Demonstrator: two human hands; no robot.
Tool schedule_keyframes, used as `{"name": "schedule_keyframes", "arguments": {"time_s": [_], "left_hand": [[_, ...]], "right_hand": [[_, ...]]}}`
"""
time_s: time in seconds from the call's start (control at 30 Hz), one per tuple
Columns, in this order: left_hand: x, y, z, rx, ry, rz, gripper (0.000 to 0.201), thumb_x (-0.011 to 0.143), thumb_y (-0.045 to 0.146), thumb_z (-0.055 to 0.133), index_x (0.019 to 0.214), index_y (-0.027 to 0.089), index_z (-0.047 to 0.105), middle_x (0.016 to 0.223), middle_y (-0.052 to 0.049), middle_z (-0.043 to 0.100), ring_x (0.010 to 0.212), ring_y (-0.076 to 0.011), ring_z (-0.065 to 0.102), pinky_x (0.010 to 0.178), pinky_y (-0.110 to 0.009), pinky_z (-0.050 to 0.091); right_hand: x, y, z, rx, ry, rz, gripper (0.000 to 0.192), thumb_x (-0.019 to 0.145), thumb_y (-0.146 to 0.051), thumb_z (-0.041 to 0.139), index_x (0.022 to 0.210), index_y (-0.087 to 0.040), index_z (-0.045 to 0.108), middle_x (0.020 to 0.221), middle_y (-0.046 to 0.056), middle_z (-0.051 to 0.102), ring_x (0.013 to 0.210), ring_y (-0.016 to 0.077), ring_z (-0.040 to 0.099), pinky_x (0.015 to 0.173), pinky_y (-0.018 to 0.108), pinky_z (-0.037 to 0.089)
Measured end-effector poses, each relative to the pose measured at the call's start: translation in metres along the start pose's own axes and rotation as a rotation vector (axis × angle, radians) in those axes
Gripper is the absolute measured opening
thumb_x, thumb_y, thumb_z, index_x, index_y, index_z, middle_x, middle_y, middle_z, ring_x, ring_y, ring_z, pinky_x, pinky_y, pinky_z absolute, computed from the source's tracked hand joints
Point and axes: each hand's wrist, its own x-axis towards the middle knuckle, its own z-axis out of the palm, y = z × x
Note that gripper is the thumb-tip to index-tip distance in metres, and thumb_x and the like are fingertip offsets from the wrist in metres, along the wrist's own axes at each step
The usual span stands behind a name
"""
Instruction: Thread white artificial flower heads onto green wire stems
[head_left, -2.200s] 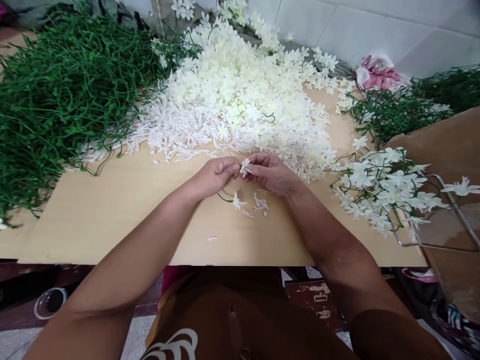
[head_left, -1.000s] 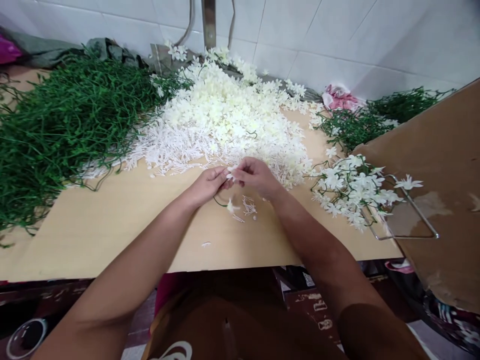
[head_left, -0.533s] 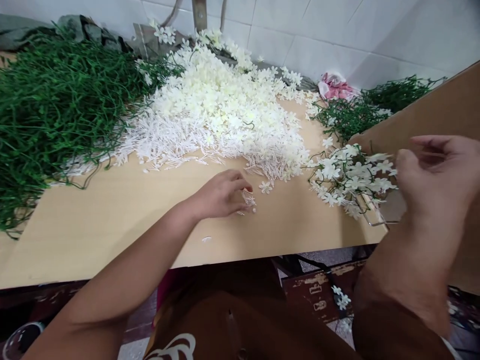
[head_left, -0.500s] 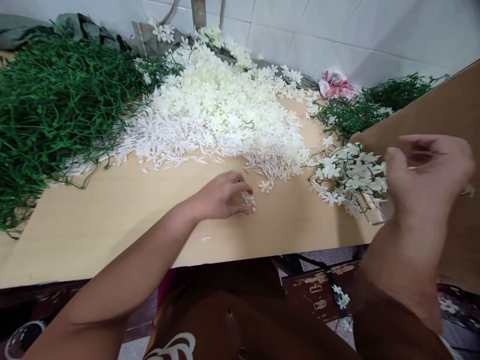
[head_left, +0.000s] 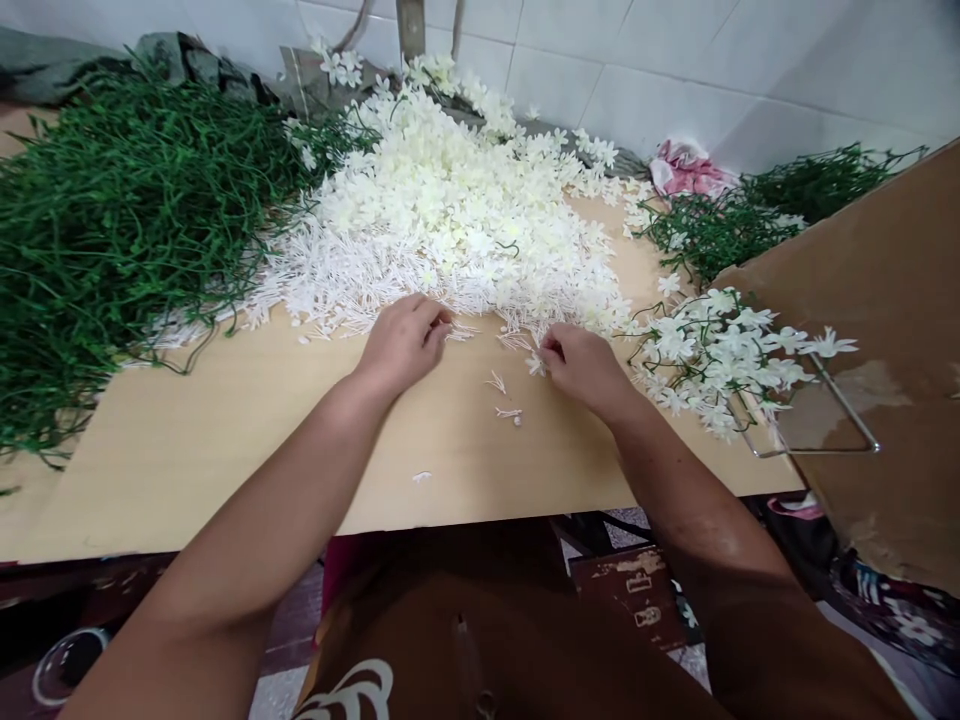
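My left hand (head_left: 407,342) is curled at the front edge of a heap of thin white plastic stems (head_left: 345,275). Its fingers are closed, and what they hold, if anything, is hidden. Across from it, my right hand (head_left: 583,366) has its fingertips pinched at a loose white artificial flower (head_left: 535,364). A big pile of white artificial flowers (head_left: 480,180) lies behind both hands. Between and below them, a few small white stem pieces (head_left: 508,413) rest on the cardboard work surface (head_left: 300,440).
Green plastic stems (head_left: 142,190) are heaped at the left. On the right, finished-looking flower sprigs (head_left: 720,350) lie over a metal wire frame (head_left: 874,447) beside a cardboard box (head_left: 885,300). A pink and white cloth (head_left: 688,170) sits near the tiled wall.
My right hand has come from the wire frame at the right to the loose flower. My left hand has moved up and left to the stem heap, leaving small stem pieces on the surface.
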Motion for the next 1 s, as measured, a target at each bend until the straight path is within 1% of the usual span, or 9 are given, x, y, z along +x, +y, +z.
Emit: {"name": "schedule_keyframes", "arguments": {"time_s": [0.1, 0.17, 0.27, 0.37, 0.47, 0.63, 0.77, 0.9, 1.0], "left_hand": [[-0.006, 0.011, -0.005, -0.063, 0.034, 0.113, 0.026, 0.090, 0.028, 0.045, 0.093, 0.013, 0.066, 0.090, -0.010, 0.064, 0.087, -0.0217, 0.057, 0.079, -0.035, 0.043], [-0.013, 0.024, -0.004, -0.095, -0.060, 0.278, 0.031, 0.092, 0.035, 0.046, 0.096, 0.013, 0.067, 0.092, -0.011, 0.065, 0.086, -0.0211, 0.058, 0.078, -0.034, 0.043], [-0.021, 0.045, 0.005, -0.054, -0.237, 0.496, 0.035, 0.087, 0.046, 0.055, 0.105, 0.018, 0.068, 0.098, -0.010, 0.065, 0.088, -0.0214, 0.058, 0.080, -0.034, 0.041], [-0.021, 0.054, 0.016, 0.085, -0.348, 0.548, 0.024, 0.090, 0.036, 0.054, 0.098, 0.020, 0.069, 0.095, -0.008, 0.067, 0.085, -0.0197, 0.059, 0.078, -0.033, 0.038], [-0.013, 0.044, 0.017, 0.178, -0.299, 0.415, 0.023, 0.092, 0.025, 0.048, 0.093, 0.018, 0.070, 0.090, -0.008, 0.068, 0.084, -0.0209, 0.060, 0.076, -0.035, 0.037], [-0.002, 0.008, -0.001, 0.125, 0.008, 0.059, 0.025, 0.089, 0.022, 0.045, 0.094, 0.017, 0.069, 0.092, -0.009, 0.067, 0.089, -0.0228, 0.060, 0.078, -0.036, 0.040], [0.008, -0.010, -0.008, 0.086, 0.189, -0.155, 0.023, 0.087, 0.024, 0.048, 0.096, 0.018, 0.069, 0.090, -0.008, 0.064, 0.088, -0.0218, 0.059, 0.079, -0.036, 0.042], [0.029, -0.015, 0.000, 0.098, 0.219, -0.214, 0.025, 0.083, 0.022, 0.053, 0.104, 0.022, 0.067, 0.098, -0.008, 0.061, 0.097, -0.0242, 0.056, 0.083, -0.039, 0.042], [0.047, -0.016, 0.005, 0.145, 0.150, -0.203, 0.023, 0.081, 0.016, 0.054, 0.099, 0.024, 0.067, 0.101, -0.008, 0.059, 0.101, -0.0238, 0.051, 0.085, -0.041, 0.039]], "right_hand": [[0.010, -0.002, -0.006, 0.146, 0.119, 0.058, 0.009, 0.083, -0.019, 0.056, 0.075, -0.020, 0.052, 0.069, 0.001, 0.059, 0.063, 0.0150, 0.050, 0.064, 0.029, 0.035], [0.017, -0.005, -0.009, 0.247, 0.185, 0.090, 0.013, 0.083, -0.023, 0.057, 0.073, -0.021, 0.048, 0.064, -0.001, 0.056, 0.059, 0.0136, 0.047, 0.062, 0.028, 0.034], [0.026, -0.009, -0.009, 0.376, 0.209, 0.098, 0.017, 0.082, -0.026, 0.058, 0.071, -0.021, 0.046, 0.061, -0.003, 0.053, 0.057, 0.0127, 0.046, 0.060, 0.028, 0.033], [0.033, -0.010, -0.005, 0.492, 0.201, 0.065, 0.011, 0.079, -0.020, 0.059, 0.074, -0.021, 0.049, 0.064, -0.003, 0.053, 0.058, 0.0122, 0.047, 0.060, 0.028, 0.036], [0.038, -0.010, 0.000, 0.582, 0.189, 0.034, 0.010, 0.075, -0.012, 0.059, 0.076, -0.020, 0.053, 0.068, -0.002, 0.053, 0.063, 0.0122, 0.050, 0.062, 0.028, 0.040], [0.037, -0.012, 0.000, 0.735, 0.085, 0.054, 0.011, 0.073, -0.008, 0.058, 0.072, -0.018, 0.056, 0.063, -0.003, 0.053, 0.057, 0.0107, 0.051, 0.060, 0.028, 0.042], [0.035, -0.009, 0.001, 0.813, 0.108, 0.045, 0.007, 0.072, -0.014, 0.063, 0.072, -0.018, 0.057, 0.063, -0.003, 0.057, 0.053, 0.0105, 0.053, 0.057, 0.028, 0.043], [0.035, -0.005, 0.005, 0.770, 0.160, 0.029, 0.011, 0.070, -0.020, 0.066, 0.069, -0.019, 0.055, 0.059, -0.003, 0.056, 0.054, 0.0103, 0.051, 0.056, 0.027, 0.041], [0.034, -0.003, 0.006, 0.753, 0.165, 0.002, 0.010, 0.069, -0.022, 0.067, 0.074, -0.018, 0.059, 0.064, -0.002, 0.059, 0.058, 0.0101, 0.051, 0.059, 0.027, 0.042]]}}
